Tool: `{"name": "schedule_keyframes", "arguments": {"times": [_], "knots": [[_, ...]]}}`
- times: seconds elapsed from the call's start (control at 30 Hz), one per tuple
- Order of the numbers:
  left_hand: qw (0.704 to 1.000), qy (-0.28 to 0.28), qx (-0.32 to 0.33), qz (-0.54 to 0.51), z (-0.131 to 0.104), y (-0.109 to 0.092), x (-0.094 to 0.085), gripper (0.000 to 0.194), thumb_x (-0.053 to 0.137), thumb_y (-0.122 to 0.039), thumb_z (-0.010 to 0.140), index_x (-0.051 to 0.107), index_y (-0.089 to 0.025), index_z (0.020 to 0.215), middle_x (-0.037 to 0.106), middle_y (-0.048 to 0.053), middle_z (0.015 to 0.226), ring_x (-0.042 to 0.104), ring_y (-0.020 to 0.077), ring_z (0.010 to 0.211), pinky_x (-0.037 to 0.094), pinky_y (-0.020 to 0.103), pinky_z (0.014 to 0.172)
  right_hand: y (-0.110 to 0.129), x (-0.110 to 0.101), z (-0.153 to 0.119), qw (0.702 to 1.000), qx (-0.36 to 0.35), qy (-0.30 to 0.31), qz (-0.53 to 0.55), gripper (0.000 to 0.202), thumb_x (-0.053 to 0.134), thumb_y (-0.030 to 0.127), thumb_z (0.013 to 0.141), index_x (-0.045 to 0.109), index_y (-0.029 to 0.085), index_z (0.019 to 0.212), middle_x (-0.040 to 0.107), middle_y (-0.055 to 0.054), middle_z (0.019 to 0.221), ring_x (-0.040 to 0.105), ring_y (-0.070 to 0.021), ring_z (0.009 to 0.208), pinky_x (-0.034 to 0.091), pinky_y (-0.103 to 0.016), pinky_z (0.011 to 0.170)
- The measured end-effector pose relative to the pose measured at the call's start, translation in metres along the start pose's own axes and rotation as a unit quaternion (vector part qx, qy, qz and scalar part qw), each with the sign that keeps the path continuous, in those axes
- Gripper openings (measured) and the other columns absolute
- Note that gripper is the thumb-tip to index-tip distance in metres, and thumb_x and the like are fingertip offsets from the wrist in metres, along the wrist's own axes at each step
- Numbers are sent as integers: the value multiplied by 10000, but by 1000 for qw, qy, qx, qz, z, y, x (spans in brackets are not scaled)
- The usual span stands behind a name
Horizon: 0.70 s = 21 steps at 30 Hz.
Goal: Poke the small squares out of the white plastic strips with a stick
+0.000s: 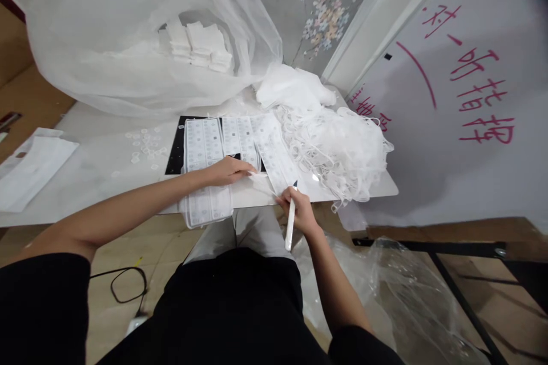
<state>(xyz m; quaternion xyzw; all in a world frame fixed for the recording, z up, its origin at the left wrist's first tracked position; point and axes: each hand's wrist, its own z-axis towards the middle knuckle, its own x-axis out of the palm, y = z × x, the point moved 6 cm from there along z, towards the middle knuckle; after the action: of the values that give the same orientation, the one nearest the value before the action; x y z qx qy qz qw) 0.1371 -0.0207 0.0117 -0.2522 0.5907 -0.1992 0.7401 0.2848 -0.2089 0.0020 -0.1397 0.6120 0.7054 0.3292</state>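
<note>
The left hand and right hand pinch one white piece; the right also holds one pen. One big bag sits behind.

Workshop: worktable, heaped white cords

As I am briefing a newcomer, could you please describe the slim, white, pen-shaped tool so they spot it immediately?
Start at the near edge of the white, flat-topped table. There, beside the long, white, grey-printed sheet, is the bare right hand. It holds the slim, white, pen-shaped tool, set apart from the flat sheet by its stick shape and dark tip.
</note>
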Motion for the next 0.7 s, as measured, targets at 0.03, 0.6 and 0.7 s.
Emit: {"name": "schedule_keyframes", "arguments": {"times": [0.03,0.6,0.7], "knots": [[1000,7,-8,-12,1,1,-1,328,428,-303,1014,690,-214,1189,723,50,1212,683,174,1093,488,236,923,-1,-1,-1,1000,4,2,1,318,558,343,908,326,249,711,521,0,693,470,-171,675,387,-307,633],[981,-48,85,168,-14,-53,18,466,587,-548,919,660,-181,1197,707,124,1131,687,246,1072,553,271,755,29,22,18,999,2,17,-50,292,639,325,866,379,256,753,627,-16,760,556,-223,769,408,-335,729],[981,-45,122,143,-14,-53,21,338,565,-448,967,679,-200,1167,720,96,1121,662,237,1140,547,296,881,30,23,18,998,-12,20,-58,292,649,304,861,377,256,765,621,-5,750,553,-223,762,395,-330,732]]}}
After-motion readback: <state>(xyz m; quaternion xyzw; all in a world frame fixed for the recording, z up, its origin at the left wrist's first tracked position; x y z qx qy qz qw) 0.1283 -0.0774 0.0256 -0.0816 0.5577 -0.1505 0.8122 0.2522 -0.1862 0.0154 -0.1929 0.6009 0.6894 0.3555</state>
